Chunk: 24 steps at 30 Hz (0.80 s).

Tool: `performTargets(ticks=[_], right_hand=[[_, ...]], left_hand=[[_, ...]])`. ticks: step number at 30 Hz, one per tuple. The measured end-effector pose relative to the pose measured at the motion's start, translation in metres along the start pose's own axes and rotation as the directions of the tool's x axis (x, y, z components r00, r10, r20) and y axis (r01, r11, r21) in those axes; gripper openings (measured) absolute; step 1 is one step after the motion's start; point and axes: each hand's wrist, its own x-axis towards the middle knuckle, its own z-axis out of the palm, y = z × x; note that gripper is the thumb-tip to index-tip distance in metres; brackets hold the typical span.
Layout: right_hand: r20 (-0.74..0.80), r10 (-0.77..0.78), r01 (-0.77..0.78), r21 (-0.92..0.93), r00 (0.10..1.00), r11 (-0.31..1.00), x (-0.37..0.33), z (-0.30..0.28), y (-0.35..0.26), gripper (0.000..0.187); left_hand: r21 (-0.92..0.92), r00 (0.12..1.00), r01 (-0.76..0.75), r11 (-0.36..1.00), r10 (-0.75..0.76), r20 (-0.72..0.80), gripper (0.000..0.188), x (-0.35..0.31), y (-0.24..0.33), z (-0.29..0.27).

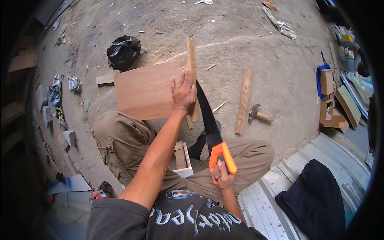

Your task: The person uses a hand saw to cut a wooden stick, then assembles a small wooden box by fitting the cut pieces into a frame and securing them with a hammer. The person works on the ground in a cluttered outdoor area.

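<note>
My right hand [224,176] is wrapped round the orange handle of a hand saw [205,109]. Its dark blade runs up and away, with the far end against or close beside the right edge of a wooden strip [191,52]; I cannot tell whether the teeth are in the wood. Fingers stretched and flat, my left hand [184,92] presses on the strip, next to a reddish-brown plywood board [146,90]. Pieces of wood [105,79] show under the board's left side. Near my crossed legs lies a small wooden frame [183,172], partly hidden by my left arm.
A longer wooden strip [244,100] and a claw hammer [259,115] lie on the ground to the right. A black plastic bag [125,52] sits beyond the board. Black cloth [314,200] covers part of the slatted metal surface [264,204]; cardboard boxes [332,118] stand far right.
</note>
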Motion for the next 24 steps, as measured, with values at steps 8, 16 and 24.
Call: performTargets(ticks=[8,16,24], right_hand=[[0.111,-0.034,0.04,-0.056,0.993,0.998,0.079,0.012,-0.009,0.023],[0.166,-0.575,0.566,-0.521,0.802,0.639,0.024,0.041,0.021,0.018],[0.419,-0.677,0.772,-0.515,0.605,0.372,-0.02,0.014,0.037,0.015]], left_hand=[[0.024,0.996,-0.019,1.0,0.021,-0.089,0.061,0.013,-0.008,0.009],[-0.263,0.996,-0.08,0.961,0.069,-0.051,0.056,0.006,-0.012,-0.009],[-0.901,0.933,0.329,0.282,-0.247,0.263,0.068,-0.004,0.016,-0.087]])
